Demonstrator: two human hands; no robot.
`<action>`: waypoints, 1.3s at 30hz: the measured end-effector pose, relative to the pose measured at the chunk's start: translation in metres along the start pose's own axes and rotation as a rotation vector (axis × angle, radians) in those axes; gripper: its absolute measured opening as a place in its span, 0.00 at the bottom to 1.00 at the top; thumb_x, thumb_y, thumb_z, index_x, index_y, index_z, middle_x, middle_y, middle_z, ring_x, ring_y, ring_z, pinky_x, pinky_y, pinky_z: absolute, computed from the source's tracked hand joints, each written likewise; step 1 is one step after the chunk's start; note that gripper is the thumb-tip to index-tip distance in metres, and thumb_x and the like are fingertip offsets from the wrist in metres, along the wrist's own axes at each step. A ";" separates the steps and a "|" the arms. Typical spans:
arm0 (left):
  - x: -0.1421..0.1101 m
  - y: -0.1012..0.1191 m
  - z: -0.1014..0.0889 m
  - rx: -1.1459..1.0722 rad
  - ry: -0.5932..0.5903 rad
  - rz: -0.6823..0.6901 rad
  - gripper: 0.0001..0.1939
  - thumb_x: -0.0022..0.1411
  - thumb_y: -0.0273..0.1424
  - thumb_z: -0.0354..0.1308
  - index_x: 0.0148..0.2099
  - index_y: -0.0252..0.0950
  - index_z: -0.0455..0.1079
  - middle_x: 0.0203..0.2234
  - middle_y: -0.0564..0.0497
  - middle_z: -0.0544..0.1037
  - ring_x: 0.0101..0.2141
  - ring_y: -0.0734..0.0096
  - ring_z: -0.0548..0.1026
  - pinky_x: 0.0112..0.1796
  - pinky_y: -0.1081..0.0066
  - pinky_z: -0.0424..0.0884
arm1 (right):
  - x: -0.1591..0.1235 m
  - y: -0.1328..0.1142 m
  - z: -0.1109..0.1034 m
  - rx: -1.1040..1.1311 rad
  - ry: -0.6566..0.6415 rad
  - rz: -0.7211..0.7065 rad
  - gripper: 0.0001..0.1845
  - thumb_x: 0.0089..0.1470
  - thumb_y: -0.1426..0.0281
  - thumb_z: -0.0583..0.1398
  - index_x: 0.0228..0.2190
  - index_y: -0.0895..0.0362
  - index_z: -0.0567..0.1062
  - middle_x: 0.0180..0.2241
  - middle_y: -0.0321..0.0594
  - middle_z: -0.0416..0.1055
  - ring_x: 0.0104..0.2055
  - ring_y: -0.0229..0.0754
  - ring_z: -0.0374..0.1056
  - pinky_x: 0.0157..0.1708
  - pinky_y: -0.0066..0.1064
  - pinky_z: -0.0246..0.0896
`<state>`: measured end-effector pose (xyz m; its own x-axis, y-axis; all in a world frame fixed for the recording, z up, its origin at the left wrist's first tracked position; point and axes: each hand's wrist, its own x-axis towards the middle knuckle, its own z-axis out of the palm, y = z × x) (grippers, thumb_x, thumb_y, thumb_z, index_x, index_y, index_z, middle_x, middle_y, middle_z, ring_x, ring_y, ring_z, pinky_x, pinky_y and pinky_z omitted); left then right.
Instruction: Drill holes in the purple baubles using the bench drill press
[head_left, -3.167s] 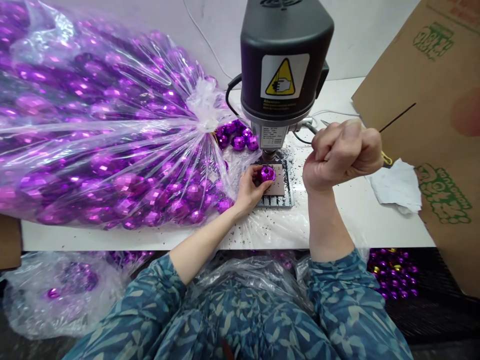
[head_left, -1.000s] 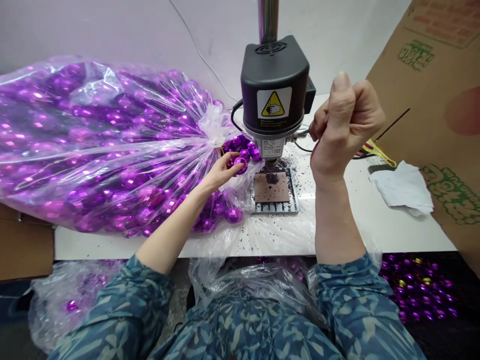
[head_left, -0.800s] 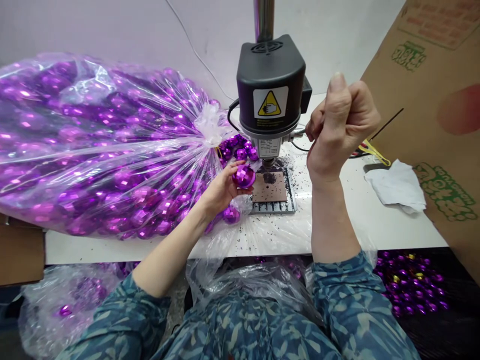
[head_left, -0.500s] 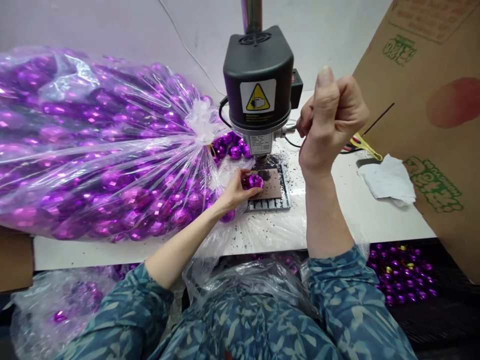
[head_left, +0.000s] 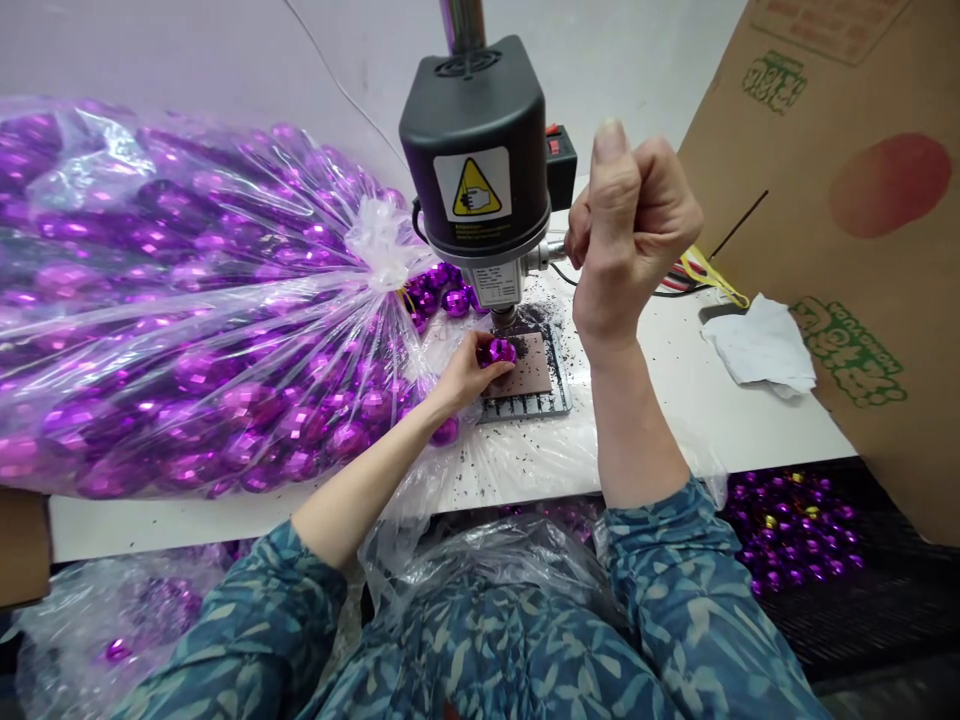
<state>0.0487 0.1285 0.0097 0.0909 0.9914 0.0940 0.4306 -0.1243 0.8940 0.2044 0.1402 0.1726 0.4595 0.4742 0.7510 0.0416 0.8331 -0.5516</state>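
Note:
My left hand (head_left: pixel 471 370) is closed around a shiny purple faceted bauble (head_left: pixel 501 351), with thumb and fingers at its sides. The bauble is just below the chuck (head_left: pixel 505 316) of a small black drill press (head_left: pixel 476 150), over a brown board (head_left: pixel 534 372) on the metal base plate (head_left: pixel 561 402). Raised at the right of the machine, my right hand (head_left: pixel 637 230) makes a fist at the end of the machine's metal side shaft, around its handle; the grip itself is mostly hidden by the fingers. Dark shavings lie around the base.
A big tied clear bag of purple baubles (head_left: pixel 225 330) fills the left. Loose baubles (head_left: pixel 455 300) lie behind my left hand. At right are a white cloth (head_left: pixel 759 345), a yellow-handled tool (head_left: pixel 716 275) and a tall cardboard box (head_left: pixel 855 230). More baubles (head_left: pixel 799 530) sit below the table edge.
The view has shifted, so the machine appears farther left. My left hand has brought the bauble slightly nearer the chuck. My right hand keeps its raised grip beside the machine.

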 end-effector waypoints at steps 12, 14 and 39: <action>-0.010 0.008 0.032 0.017 0.140 0.042 0.27 0.50 0.27 0.75 0.52 0.36 0.71 0.43 0.46 0.80 0.43 0.60 0.79 0.47 0.56 0.78 | 0.001 0.005 -0.002 -0.010 0.000 -0.018 0.34 0.54 0.37 0.52 0.21 0.52 0.47 0.16 0.27 0.43 0.18 0.28 0.42 0.21 0.32 0.44; -0.014 0.011 0.031 0.018 0.153 0.017 0.28 0.51 0.27 0.76 0.52 0.36 0.70 0.42 0.47 0.80 0.41 0.62 0.80 0.45 0.58 0.78 | -0.002 0.007 -0.004 -0.001 0.006 -0.020 0.34 0.55 0.38 0.54 0.21 0.52 0.48 0.16 0.27 0.44 0.17 0.27 0.43 0.21 0.31 0.43; -0.016 0.012 0.029 -0.031 0.121 -0.012 0.26 0.52 0.28 0.75 0.51 0.36 0.69 0.45 0.45 0.81 0.47 0.58 0.80 0.49 0.56 0.78 | -0.045 0.037 -0.026 0.190 0.116 -0.318 0.29 0.60 0.66 0.60 0.17 0.58 0.47 0.12 0.27 0.42 0.14 0.24 0.47 0.16 0.23 0.40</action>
<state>0.0788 0.1099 0.0065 -0.0245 0.9907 0.1337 0.4031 -0.1126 0.9082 0.2081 0.1420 0.1091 0.5482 0.1572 0.8214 0.0383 0.9764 -0.2124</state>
